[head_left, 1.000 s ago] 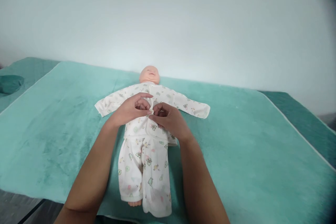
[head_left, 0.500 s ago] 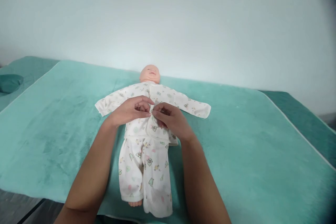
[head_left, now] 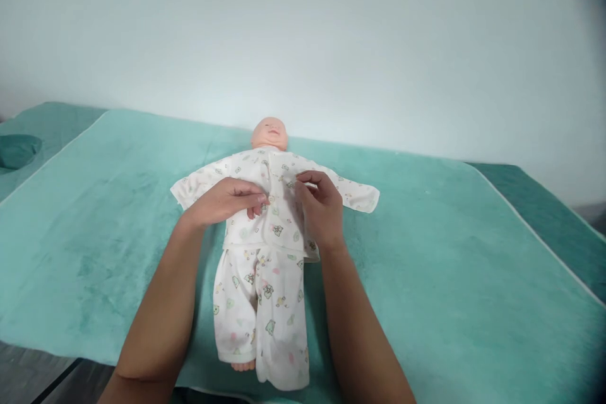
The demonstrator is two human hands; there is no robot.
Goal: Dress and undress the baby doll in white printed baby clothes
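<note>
A baby doll (head_left: 269, 133) lies on its back, arms spread. It wears a white long-sleeved pajama top (head_left: 284, 227) and matching pants (head_left: 281, 315) with a small animal print. The front of the top lies closed along its middle. My left hand (head_left: 231, 202) is at that front edge, thumb and fingers close together; anything between them is hidden. Over the chest at the right is my right hand (head_left: 322, 205), its fingers bent, thumb and forefinger slightly apart, with nothing visible in them. Toes (head_left: 243, 366) show at one pant leg's hem; the other foot is covered.
Green cloth (head_left: 449, 265) with pale edging covers the table under the doll. A white wall (head_left: 303, 44) rises right behind it. At the far left the green cover has a dark rounded hollow (head_left: 19, 150). Grey floor (head_left: 28, 372) shows at the lower left.
My hands, which were together at the middle of the top, have parted. The right has moved right and slightly up; the left has shifted a little left.
</note>
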